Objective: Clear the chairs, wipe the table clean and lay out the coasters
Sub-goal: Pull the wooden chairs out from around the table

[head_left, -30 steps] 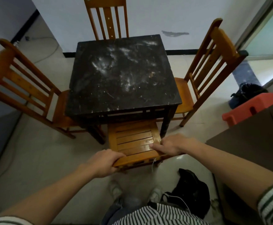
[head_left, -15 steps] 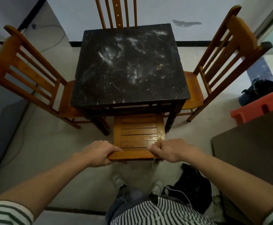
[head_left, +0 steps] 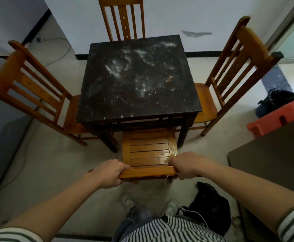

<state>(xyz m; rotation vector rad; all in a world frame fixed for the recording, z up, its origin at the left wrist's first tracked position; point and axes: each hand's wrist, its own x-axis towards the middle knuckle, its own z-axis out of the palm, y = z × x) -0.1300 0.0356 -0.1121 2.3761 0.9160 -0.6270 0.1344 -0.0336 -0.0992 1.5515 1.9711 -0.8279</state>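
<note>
Although its dusty, smeared top shows whole, the black table hides most of its own legs. It stands against the white wall, its near edge running left to right. At the right a dark cabinet is cut off by the frame edge.

Three chairs are pushed in around the table. The left chair is cropped at its back, and the right chair has part of its seat under the tabletop. The far chair shows only its slatted back, cropped at the top.

The near chair stands at the table's near side, facing it and away from the person. The front of its slatted seat is hidden beneath the tabletop, and its legs cannot be seen. Its top rail lies left to right, parallel with the table's near edge, as do the seat slats.

A red stool sits partly behind the cabinet, and a black bag lies on the floor beside the person's feet.

The left hand is clamped round the rail's left end, fingers curled over the top. The right hand grips the right end likewise. Both thumbs are hard to make out.
</note>
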